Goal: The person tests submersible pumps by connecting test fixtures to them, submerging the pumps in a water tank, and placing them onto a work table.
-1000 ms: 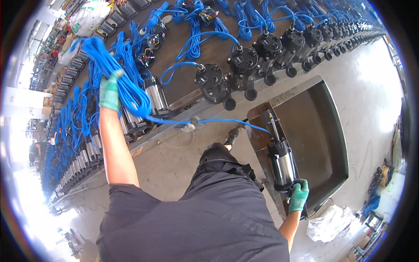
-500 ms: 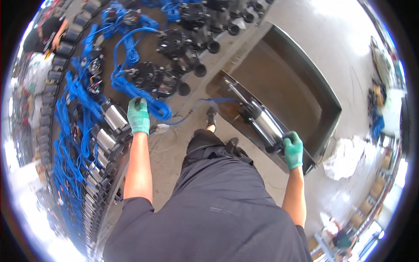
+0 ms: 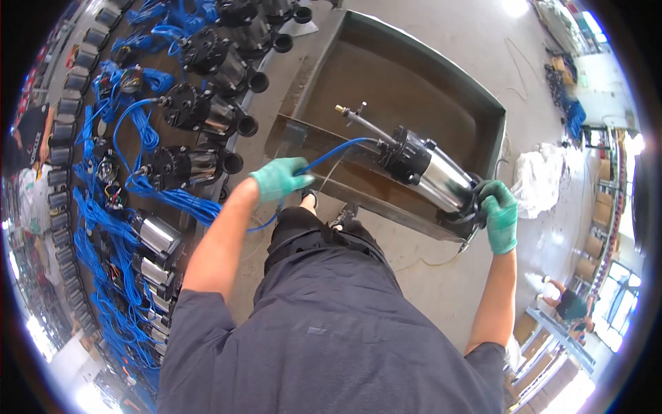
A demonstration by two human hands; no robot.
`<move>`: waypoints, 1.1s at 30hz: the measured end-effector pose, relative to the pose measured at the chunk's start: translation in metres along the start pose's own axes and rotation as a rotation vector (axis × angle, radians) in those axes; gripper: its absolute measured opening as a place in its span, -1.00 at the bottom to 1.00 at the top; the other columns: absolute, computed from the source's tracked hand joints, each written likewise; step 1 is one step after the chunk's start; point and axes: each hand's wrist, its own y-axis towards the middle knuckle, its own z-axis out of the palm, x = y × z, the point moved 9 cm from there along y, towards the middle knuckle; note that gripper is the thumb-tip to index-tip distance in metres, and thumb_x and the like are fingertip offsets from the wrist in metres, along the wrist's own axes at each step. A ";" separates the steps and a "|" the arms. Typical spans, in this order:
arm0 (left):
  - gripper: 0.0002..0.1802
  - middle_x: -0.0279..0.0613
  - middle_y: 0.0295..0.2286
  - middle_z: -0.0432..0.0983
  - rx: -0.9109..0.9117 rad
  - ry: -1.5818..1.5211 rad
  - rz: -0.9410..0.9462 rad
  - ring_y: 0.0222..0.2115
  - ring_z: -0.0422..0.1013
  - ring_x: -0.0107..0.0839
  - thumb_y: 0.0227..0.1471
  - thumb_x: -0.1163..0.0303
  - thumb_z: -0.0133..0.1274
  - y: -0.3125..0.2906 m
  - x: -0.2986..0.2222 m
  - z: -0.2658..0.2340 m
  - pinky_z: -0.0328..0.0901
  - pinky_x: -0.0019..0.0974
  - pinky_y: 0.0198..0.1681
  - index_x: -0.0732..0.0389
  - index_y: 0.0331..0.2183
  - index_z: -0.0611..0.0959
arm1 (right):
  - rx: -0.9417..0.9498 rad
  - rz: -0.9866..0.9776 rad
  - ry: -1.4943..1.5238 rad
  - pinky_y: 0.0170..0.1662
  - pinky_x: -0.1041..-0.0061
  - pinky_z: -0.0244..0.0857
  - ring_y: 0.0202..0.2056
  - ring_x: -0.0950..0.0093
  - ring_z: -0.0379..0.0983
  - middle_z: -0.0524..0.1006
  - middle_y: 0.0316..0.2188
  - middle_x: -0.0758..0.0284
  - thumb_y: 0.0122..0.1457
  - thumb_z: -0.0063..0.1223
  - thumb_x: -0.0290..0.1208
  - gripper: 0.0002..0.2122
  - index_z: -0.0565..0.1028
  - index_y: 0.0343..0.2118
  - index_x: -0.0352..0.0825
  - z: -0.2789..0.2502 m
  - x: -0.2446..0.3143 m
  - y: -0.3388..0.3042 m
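A submersible pump (image 3: 438,178) with a shiny steel body and black ends lies tilted over the near side of a metal tank (image 3: 502,138). My right hand (image 3: 502,217), in a green glove, is closed around the black part at the pump's lower right end. A thin metal pipe (image 3: 372,127) with a brass tip sticks out from the pump's other end. From that same end a blue cable (image 3: 338,148) runs left to my left hand (image 3: 281,178), also gloved in green, whose fingers are closed on it. Beyond that hand, the cable continues toward a blue coil (image 3: 183,200).
On the left, a bench carries several similar pumps (image 3: 193,109) and tangled blue cables (image 3: 103,259). White plastic sheeting (image 3: 539,181) lies on the floor at right. Other people are visible at the far left and lower right (image 3: 572,303).
My left hand has moved from beside the cable coil rightward onto the cable leading to the pump. My right hand has shifted with the pump's end, and the view has turned.
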 end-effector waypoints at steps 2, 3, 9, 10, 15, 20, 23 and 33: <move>-0.66 -0.07 -0.48 0.54 -0.045 -0.052 -0.076 -0.46 0.46 -0.27 0.17 0.19 0.12 -0.023 -0.003 -0.021 0.36 -0.16 -0.29 0.30 -0.20 0.58 | -0.052 0.020 -0.059 -0.38 0.67 0.26 -0.49 0.69 0.29 0.47 -0.45 0.44 0.07 -0.19 -0.71 -0.83 0.49 -0.39 -0.40 -0.014 -0.004 0.012; -0.70 -0.02 -0.48 0.54 -0.096 -0.128 -0.121 -0.45 0.49 -0.20 0.19 0.24 0.10 -0.032 -0.005 -0.030 0.36 -0.15 -0.30 0.29 -0.19 0.58 | -0.068 0.038 -0.093 -0.41 0.67 0.25 -0.51 0.70 0.28 0.46 -0.49 0.45 0.09 -0.19 -0.69 -0.83 0.49 -0.39 -0.39 -0.020 -0.008 0.022; -0.77 0.05 -0.28 0.60 -0.603 0.258 0.270 -0.26 0.52 0.07 0.21 0.30 0.08 0.039 -0.055 -0.051 0.40 -0.03 -0.22 0.21 -0.16 0.62 | -0.053 -0.059 -0.612 -0.29 0.38 0.38 -0.46 0.38 0.52 0.55 -0.51 0.16 0.10 0.04 -0.47 -0.88 0.53 -0.34 -0.37 -0.001 -0.039 0.096; -0.77 0.05 -0.28 0.60 -0.597 0.254 0.270 -0.26 0.52 0.07 0.21 0.30 0.08 0.056 -0.050 -0.049 0.40 -0.03 -0.22 0.21 -0.16 0.62 | -0.021 -0.001 -0.635 -0.24 0.34 0.39 -0.39 0.24 0.56 0.59 -0.44 0.09 0.10 0.08 -0.42 -0.87 0.55 -0.32 -0.34 0.009 -0.047 0.106; -0.80 -0.06 -0.28 0.63 -0.688 0.526 0.330 -0.28 0.53 -0.01 0.18 0.31 0.06 0.109 -0.045 -0.056 0.39 0.00 -0.19 0.15 -0.19 0.65 | 0.035 0.041 -0.780 -0.18 0.23 0.40 -0.28 0.06 0.54 0.61 -0.37 0.09 0.09 0.14 -0.36 -0.85 0.55 -0.31 -0.28 0.060 -0.076 0.143; -0.79 -0.06 -0.23 0.60 -0.444 0.553 0.082 -0.22 0.52 0.03 0.17 0.27 0.01 0.151 -0.023 -0.053 0.40 0.03 -0.13 0.12 -0.20 0.63 | 0.113 0.069 -0.982 -0.07 0.18 0.40 -0.15 0.08 0.54 0.62 -0.23 0.12 0.13 0.06 -0.28 -0.80 0.55 -0.23 -0.21 0.103 -0.101 0.176; -0.75 -0.08 -0.19 0.60 -0.381 0.512 -0.041 -0.19 0.51 0.04 0.15 0.22 0.00 0.155 -0.023 -0.053 0.40 0.02 -0.10 0.08 -0.18 0.63 | 0.142 0.088 -1.007 -0.05 0.17 0.41 -0.11 0.10 0.54 0.60 -0.18 0.15 0.13 0.09 -0.29 -0.77 0.53 -0.16 -0.19 0.114 -0.131 0.187; -0.68 -0.05 -0.22 0.63 -0.326 0.545 -0.324 -0.17 0.52 0.03 0.16 0.11 -0.05 0.159 -0.025 -0.056 0.40 0.02 -0.08 0.05 -0.19 0.66 | 0.031 0.063 -0.947 -0.06 0.09 0.45 -0.09 0.00 0.53 0.38 0.12 0.09 0.15 0.14 -0.32 -0.57 0.36 0.09 -0.20 0.132 -0.162 0.216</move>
